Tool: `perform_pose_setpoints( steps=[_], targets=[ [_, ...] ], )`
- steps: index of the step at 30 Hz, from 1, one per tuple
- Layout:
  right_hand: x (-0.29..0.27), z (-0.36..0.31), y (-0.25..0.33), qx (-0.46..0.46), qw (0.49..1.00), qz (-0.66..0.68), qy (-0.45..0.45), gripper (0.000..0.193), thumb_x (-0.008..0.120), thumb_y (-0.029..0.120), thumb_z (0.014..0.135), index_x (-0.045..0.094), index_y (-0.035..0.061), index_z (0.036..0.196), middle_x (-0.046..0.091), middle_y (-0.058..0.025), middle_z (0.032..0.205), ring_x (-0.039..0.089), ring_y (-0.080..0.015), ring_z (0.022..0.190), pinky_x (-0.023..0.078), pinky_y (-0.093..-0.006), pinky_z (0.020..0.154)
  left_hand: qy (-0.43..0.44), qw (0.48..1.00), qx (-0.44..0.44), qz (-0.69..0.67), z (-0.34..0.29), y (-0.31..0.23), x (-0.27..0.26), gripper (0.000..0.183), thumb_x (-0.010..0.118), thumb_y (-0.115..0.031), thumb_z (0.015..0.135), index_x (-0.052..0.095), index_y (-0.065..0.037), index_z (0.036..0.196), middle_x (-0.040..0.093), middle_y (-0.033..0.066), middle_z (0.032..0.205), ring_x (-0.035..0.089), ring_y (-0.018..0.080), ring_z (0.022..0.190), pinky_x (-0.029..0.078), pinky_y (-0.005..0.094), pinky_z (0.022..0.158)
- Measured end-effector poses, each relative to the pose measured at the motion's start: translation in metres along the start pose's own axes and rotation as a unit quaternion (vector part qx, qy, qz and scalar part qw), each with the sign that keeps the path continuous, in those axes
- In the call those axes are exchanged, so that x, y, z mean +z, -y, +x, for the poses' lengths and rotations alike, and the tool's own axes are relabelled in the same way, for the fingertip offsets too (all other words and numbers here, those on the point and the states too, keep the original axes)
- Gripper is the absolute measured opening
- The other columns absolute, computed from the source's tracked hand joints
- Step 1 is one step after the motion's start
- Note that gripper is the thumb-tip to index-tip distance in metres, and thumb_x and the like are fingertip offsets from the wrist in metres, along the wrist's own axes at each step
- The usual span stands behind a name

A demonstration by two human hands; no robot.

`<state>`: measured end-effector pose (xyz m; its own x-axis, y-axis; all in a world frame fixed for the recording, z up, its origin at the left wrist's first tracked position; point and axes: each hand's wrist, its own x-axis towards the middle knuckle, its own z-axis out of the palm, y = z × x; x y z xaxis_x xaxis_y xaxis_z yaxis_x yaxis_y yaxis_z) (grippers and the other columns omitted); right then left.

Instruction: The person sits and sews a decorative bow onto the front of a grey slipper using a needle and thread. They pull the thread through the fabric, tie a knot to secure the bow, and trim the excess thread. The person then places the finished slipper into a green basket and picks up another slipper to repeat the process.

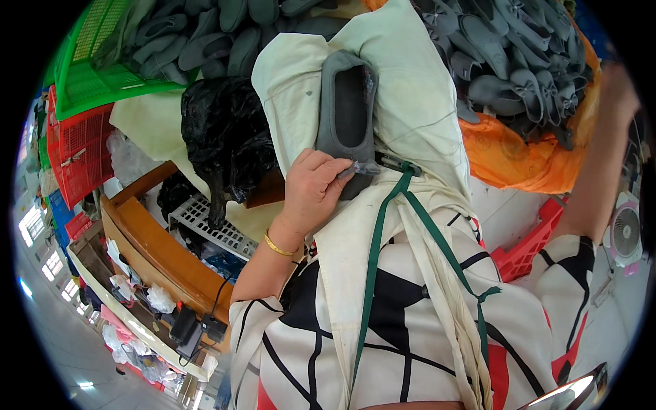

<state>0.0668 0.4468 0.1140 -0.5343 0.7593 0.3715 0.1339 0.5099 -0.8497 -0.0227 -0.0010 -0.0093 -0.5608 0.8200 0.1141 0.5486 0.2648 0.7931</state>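
A dark grey slip-on shoe (326,140) lies on the cream apron (417,75) over my lap, its opening facing up. At the shoe's near end, my left hand (318,188) is closed, thumb and fingers pinching a small sheer grey bow (367,168) against it. My right arm reaches far out to the right, and my right hand (618,89) is at the dark rim of the view, beside the orange sack. Its fingers cannot be made out. A thin thread runs across the apron right of the shoe.
Grey shoes, some with bows, fill the orange sack (506,154) at the far right. More shoes lie by a green crate (102,85) at the far left. A black plastic bag (225,130), red crate (78,143), wooden furniture (157,249) and small fan (625,229) stand around me.
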Motion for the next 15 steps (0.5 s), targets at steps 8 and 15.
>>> perform_pose_setpoints(
  steps=[8,15],
  targets=[
    [0.135,-0.178,0.002,-0.243,0.842,-0.027,0.482,0.021,0.068,0.007,0.081,0.064,0.0064,0.102,0.063,-0.0100,0.097,0.061,-0.0281,0.096,0.051,-0.0361,0.083,-0.010,1.000,0.007,0.021,0.003,-0.004,-0.007,0.026,0.077,-0.001,0.071,0.073,-0.007,0.095,0.061,0.0063,0.079,0.055,0.0259,0.074,0.045,0.0349,0.063],
    [0.166,-0.210,0.007,-0.398,0.798,-0.030,0.451,0.007,0.062,0.016,0.073,0.060,0.0105,0.077,0.053,-0.0017,0.076,0.057,-0.0193,0.078,0.047,-0.0311,0.070,-0.011,0.999,0.002,0.050,-0.001,0.002,-0.003,0.027,0.078,0.000,0.070,0.073,-0.007,0.096,0.062,0.0056,0.082,0.056,0.0247,0.077,0.045,0.0336,0.067]
  ],
)
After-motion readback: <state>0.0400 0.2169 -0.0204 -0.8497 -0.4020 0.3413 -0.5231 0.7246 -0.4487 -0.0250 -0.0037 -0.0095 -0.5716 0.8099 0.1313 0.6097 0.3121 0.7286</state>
